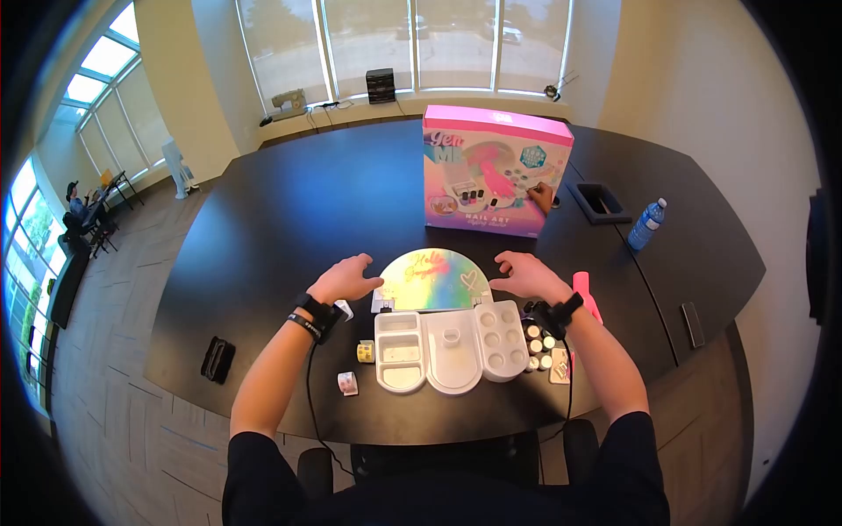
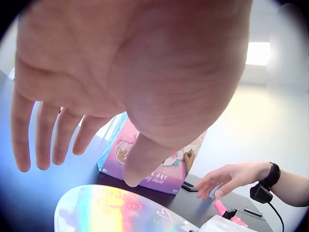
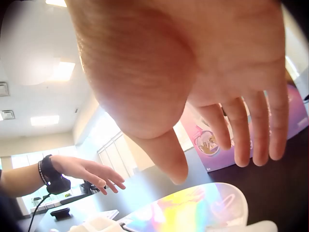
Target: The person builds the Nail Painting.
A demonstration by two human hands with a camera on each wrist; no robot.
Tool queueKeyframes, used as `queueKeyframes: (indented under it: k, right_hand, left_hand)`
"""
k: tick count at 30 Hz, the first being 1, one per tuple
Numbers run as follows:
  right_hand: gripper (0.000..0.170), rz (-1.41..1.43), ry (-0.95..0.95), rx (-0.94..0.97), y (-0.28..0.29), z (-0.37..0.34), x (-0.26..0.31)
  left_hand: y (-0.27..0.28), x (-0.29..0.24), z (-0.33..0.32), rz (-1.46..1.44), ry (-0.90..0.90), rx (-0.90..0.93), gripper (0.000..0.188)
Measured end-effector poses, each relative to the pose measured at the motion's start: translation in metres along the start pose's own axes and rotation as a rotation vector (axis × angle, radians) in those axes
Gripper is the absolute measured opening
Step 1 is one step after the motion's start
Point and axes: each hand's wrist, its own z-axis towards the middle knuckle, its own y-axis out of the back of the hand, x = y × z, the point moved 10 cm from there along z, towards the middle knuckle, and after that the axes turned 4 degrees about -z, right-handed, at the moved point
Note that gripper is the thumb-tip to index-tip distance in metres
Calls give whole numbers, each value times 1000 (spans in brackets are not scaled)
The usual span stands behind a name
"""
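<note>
The iridescent panel (image 1: 430, 282) sits between the left hand (image 1: 347, 279) and the right hand (image 1: 530, 275), both spread with fingers extended.

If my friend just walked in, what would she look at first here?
Probably the big pink nail art box, standing upright on the dark table beyond everything else near the person. Next might come the shiny rainbow panel with its heart and pink writing, at the far edge of the white tray. The blue water bottle could catch her eye too, over on the right in the head view.
</note>
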Motion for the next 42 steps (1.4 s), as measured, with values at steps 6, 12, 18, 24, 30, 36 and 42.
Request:
queueKeyframes:
  k: [6, 12, 18, 24, 30, 36, 42]
  right_hand:
    - [79, -210, -80, 172, -36, 44, -11]
    - [87, -207, -205, 379, -64, 53, -14]
    - [68, -117, -259, 367, -60, 48, -13]
    - [70, 59, -249, 375, -69, 45, -17]
    - [68, 164, -230, 350, -66, 44, -16]
    - [61, 305, -280, 318, -66, 45, -23]
    - [58, 355, -262, 165, -51, 49, -26]
  left_hand:
    - [-51, 17, 27, 64, 84, 222, 83]
    - [-69, 25, 34, 38, 189, 254, 78]
    - [-72, 30, 36, -32, 191, 246, 78]
    - [-76, 36, 42, -149, 172, 223, 79]
    - [-79, 41, 43, -397, 234, 215, 72]
    - [-69, 49, 43, -451, 225, 97, 68]
    - [-45, 41, 35, -418, 183, -79, 57]
